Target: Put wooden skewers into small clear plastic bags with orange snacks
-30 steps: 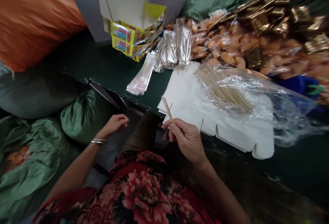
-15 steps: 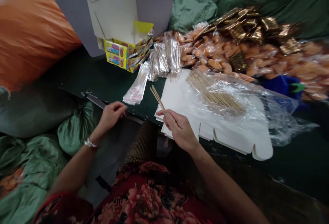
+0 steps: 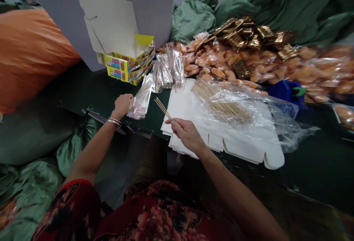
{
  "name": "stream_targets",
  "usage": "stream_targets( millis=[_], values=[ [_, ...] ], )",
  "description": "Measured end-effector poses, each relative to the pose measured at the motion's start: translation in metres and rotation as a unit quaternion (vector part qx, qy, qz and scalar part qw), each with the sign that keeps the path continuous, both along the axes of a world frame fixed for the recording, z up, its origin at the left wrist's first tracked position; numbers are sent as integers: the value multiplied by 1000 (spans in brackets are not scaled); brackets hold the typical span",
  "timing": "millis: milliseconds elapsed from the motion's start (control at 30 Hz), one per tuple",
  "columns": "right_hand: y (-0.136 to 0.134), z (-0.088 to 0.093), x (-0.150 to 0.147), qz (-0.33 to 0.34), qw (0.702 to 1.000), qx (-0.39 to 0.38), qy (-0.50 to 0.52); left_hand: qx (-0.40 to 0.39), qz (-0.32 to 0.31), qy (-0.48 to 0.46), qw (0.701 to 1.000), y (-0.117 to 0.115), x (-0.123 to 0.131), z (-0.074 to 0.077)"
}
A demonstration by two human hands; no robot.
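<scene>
A few thin wooden sticks (image 3: 163,109) are pinched between the thumb and fingers of my right hand (image 3: 184,132), their free ends pointing up and left. That hand is over the left edge of a stack of white cardboard box blanks (image 3: 179,102). My left hand (image 3: 124,104), with a bracelet on its wrist, is at the left edge of a fanned pile of clear plastic sleeves (image 3: 142,99). Its fingers are curled, and whether they grip a sleeve is hidden. Filled clear packets with sticks (image 3: 164,71) lie just behind the sleeves.
More wooden sticks (image 3: 229,110) lie in an opened plastic bag on the blanks. Yellow printed boxes (image 3: 117,67) stand at the back left. Behind are wrapped orange pieces (image 3: 218,72), gold packets (image 3: 256,41) and a blue container (image 3: 284,91). Green sacks (image 3: 193,16) line the back.
My left hand has moved up and right to the edge of the plastic sleeves. My right hand still holds the sticks in about the same place. The view has shifted slightly.
</scene>
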State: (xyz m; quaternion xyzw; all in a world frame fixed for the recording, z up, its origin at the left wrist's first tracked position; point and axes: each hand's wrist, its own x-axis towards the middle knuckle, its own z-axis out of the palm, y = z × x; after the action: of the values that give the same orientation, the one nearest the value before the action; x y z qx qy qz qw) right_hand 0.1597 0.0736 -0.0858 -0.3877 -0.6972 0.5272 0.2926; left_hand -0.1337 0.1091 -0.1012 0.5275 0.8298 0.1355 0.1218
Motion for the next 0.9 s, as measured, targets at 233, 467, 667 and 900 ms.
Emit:
stream_targets(
  millis=[233,467,667,900],
  values=[
    [12,-1,-7,18,996,74,-51,116,85,-333,932,-7,16,5],
    [31,6,-34,61,987,106,-107,40,86,-551,829,-15,22,-4],
    [47,1,-74,147,922,265,-242,58,99,-626,771,-18,24,-1],
    [56,12,-70,164,886,254,-351,91,113,-661,736,-20,28,-1]
  ],
)
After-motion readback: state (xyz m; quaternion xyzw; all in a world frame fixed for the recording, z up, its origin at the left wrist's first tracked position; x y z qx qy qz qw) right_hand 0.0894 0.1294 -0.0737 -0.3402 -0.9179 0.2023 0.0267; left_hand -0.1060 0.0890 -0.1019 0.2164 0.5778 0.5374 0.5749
